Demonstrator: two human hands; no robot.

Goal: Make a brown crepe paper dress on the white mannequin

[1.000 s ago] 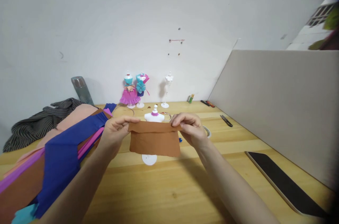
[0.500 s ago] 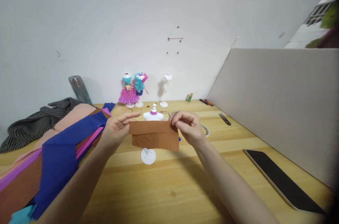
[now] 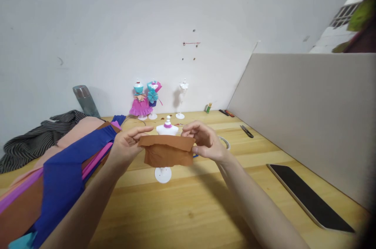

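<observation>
A brown piece of fabric (image 3: 168,155), its top edge folded over, is stretched between my two hands. My left hand (image 3: 128,143) pinches its left end, with the index finger pointing along the top. At the right end my right hand (image 3: 207,141) grips the fabric between thumb and bent fingers. Directly behind the cloth stands a small white dress form (image 3: 167,129) with a purple band at its neck. The cloth hides the form's middle; its round base shows below. Whether cloth and form touch, I cannot tell.
Coloured fabrics (image 3: 63,174) and a striped cloth (image 3: 44,133) lie at left, near a bottle (image 3: 86,100). Two dressed miniature forms (image 3: 141,102) and a bare one (image 3: 182,98) stand by the wall. At right are a tape roll (image 3: 225,143), thread snips (image 3: 246,131) and a phone (image 3: 310,198).
The fold along the fabric's top edge now lifts and bows outward. My right fingers have spread a little, with the thumb lower on the cloth. The whole view has shifted slightly.
</observation>
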